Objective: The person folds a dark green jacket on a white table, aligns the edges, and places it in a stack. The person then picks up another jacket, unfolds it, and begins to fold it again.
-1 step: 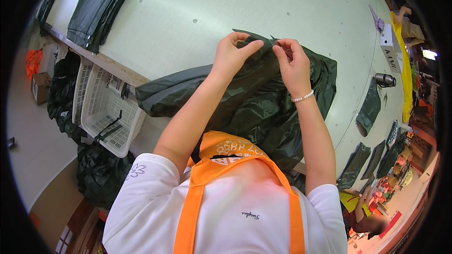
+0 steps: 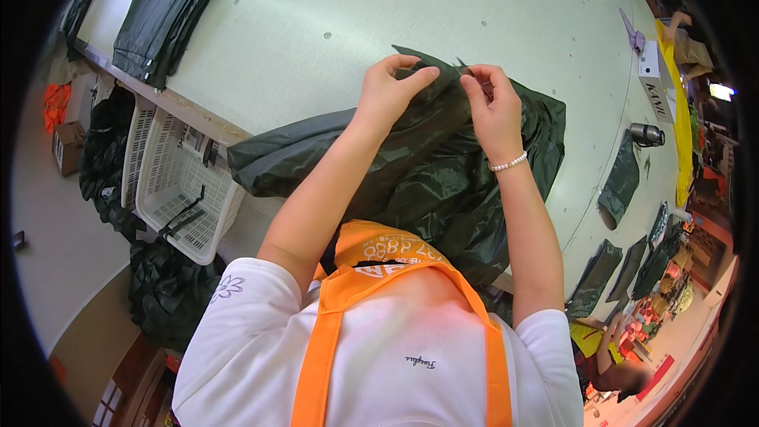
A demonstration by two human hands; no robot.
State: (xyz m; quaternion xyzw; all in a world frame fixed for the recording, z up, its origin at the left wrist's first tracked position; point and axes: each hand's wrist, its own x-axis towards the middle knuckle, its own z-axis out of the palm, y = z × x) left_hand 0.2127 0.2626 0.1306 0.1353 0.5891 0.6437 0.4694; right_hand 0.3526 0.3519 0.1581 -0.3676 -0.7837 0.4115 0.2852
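Observation:
A large piece of dark green, shiny fabric (image 2: 427, 166) lies bunched over the near edge of the table and in front of my body. My left hand (image 2: 394, 87) pinches its far edge between thumb and fingers, and a pointed corner of cloth sticks out past the fingertips. Just to the right, my right hand (image 2: 492, 103) is closed with thumb against forefinger at the same edge. A thin pointed tip shows beside these fingertips; whether it is cloth or a small tool I cannot tell. Curled fingers hide the inside of the right palm.
The pale table (image 2: 316, 0) holds a stack of folded dark green fabric (image 2: 166, 16) at far left. To the right are a flask (image 2: 647, 134), a white box (image 2: 655, 83) and dark folded pieces (image 2: 621, 182). White plastic baskets (image 2: 186, 190) stand left, below the table edge.
My left hand has shifted very slightly left, and the cloth corner above it has risen a little. The right hand and the bulk of the fabric look nearly the same.

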